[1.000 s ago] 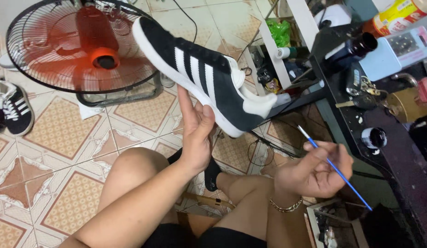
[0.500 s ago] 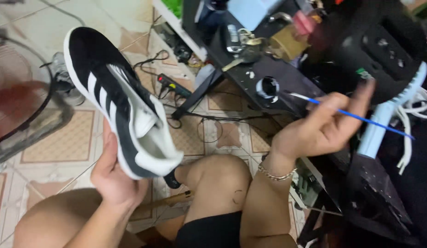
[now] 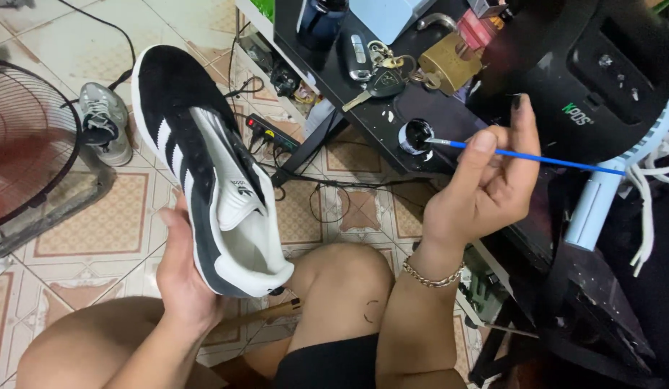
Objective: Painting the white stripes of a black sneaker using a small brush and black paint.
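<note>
Here the left hand (image 3: 183,288) grips a black sneaker (image 3: 205,173) by its heel, holding it up beside the knee. The right hand (image 3: 486,187) pinches a thin blue brush (image 3: 536,158), its tip dipped in a small paint pot (image 3: 419,135) (dark paint inside) on the bench (image 3: 363,108). No brushed-on paint shows on the shoe, so I judge the painting barely begun.

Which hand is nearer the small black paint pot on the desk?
Right hand: beside the paint pot, its brush dipping in. Left hand holds the shoe, far off.
</note>
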